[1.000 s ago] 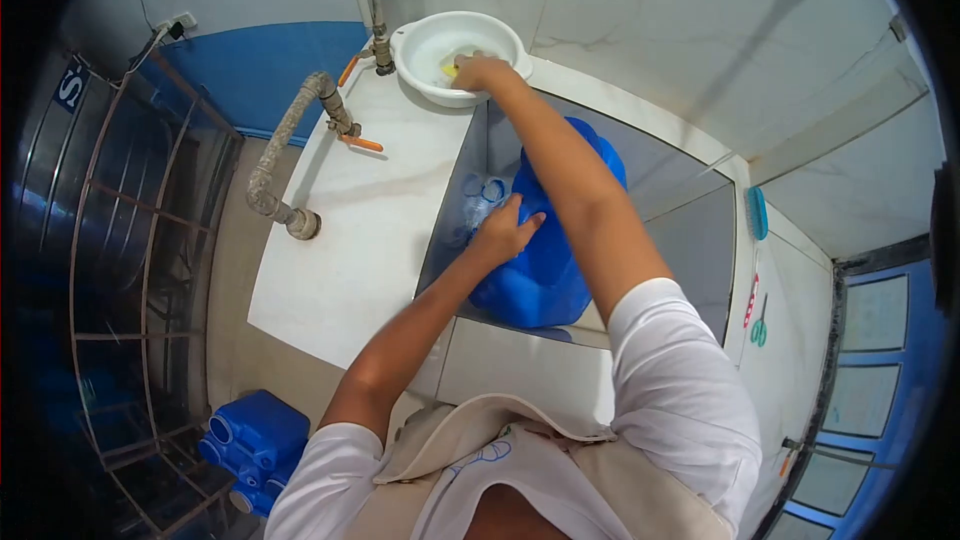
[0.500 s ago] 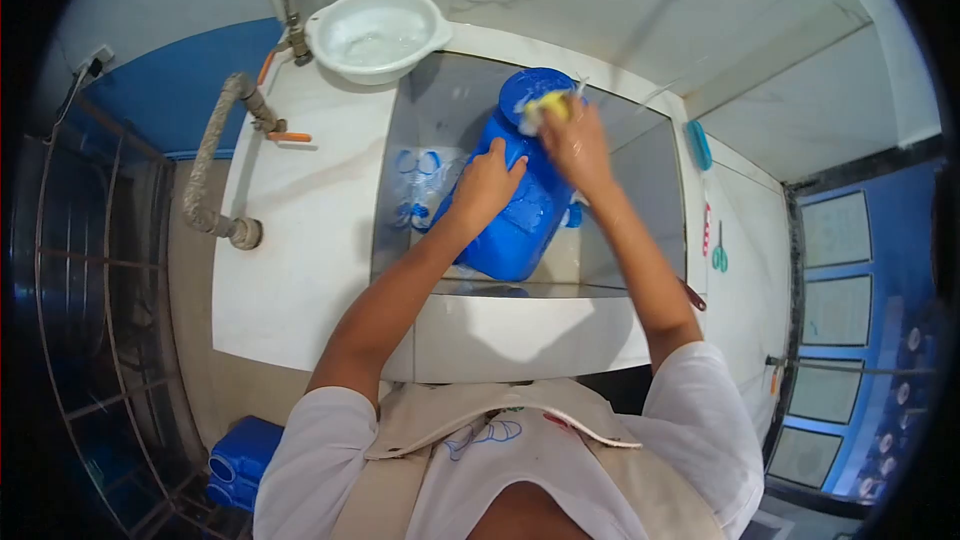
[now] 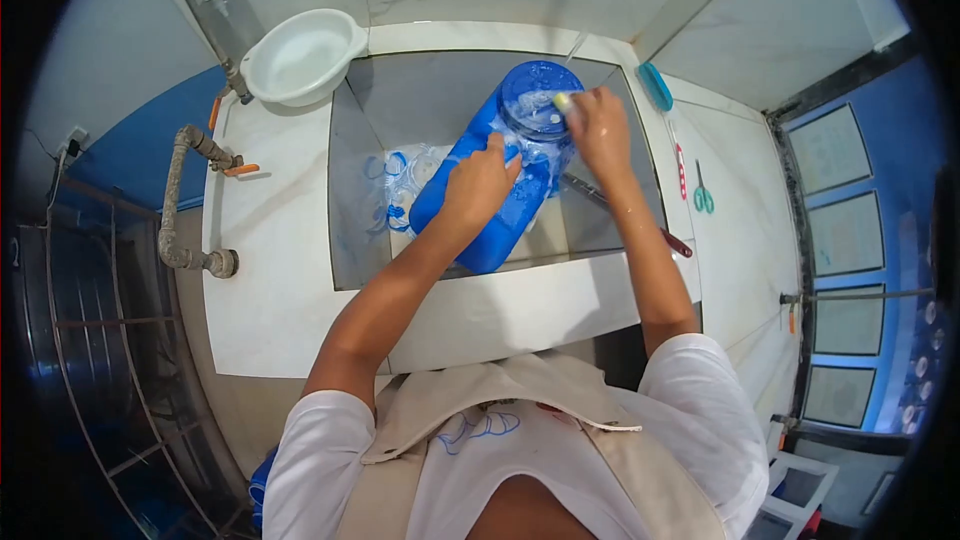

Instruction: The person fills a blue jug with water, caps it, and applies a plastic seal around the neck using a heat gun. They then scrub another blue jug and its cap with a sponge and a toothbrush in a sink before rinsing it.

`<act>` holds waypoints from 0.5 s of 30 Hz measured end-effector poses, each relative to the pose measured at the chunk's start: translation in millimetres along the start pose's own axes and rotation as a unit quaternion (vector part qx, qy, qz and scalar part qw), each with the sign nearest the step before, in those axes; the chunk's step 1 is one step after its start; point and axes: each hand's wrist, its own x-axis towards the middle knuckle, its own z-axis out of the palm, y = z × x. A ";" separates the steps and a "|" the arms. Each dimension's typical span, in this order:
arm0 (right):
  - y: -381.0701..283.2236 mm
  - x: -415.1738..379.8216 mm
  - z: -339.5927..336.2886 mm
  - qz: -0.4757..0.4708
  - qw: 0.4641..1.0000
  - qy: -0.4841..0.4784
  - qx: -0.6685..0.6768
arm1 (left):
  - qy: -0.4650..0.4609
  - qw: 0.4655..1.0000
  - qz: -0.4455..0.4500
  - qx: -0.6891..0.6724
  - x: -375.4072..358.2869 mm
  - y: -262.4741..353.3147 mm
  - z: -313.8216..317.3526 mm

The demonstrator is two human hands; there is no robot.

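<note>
A large blue water jug (image 3: 500, 230) leans at a slant in the grey sink (image 3: 345, 225), its round blue cap (image 3: 535, 78) toward the back wall. White suds cover part of the cap and the neck below it. My left hand (image 3: 480, 180) is closed on the upper side of the jug, around its handle area; the fingers underneath are hidden. In my right hand (image 3: 600, 135) is a yellow sponge (image 3: 563, 100), mostly covered by the fingers and held against the right side of the cap.
Clear items with blue rims (image 3: 398, 180) lie in the sink left of the jug. A white basin (image 3: 300, 58) stands at the back left, near a pipe (image 3: 172, 210). On the right counter are a teal brush (image 3: 655, 87), green scissors (image 3: 703, 198) and a dark red handle (image 3: 677, 242).
My right hand has moved with the sponge from the cap's lower front to its right side. More suds show on the cap and neck. The view has turned slightly.
</note>
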 end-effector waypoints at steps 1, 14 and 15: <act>5.3 -1.5 -2.3 0.002 1.000 0.001 0.010 | -0.005 1.000 0.010 0.015 -0.1 3.2 1.0; 50.0 -34.4 -36.7 0.038 0.993 -0.113 0.008 | -0.033 0.992 0.104 0.062 4.9 35.7 26.6; 57.9 -34.2 -39.6 0.052 0.991 -0.121 -0.010 | -0.036 0.990 0.115 0.071 4.1 37.4 28.7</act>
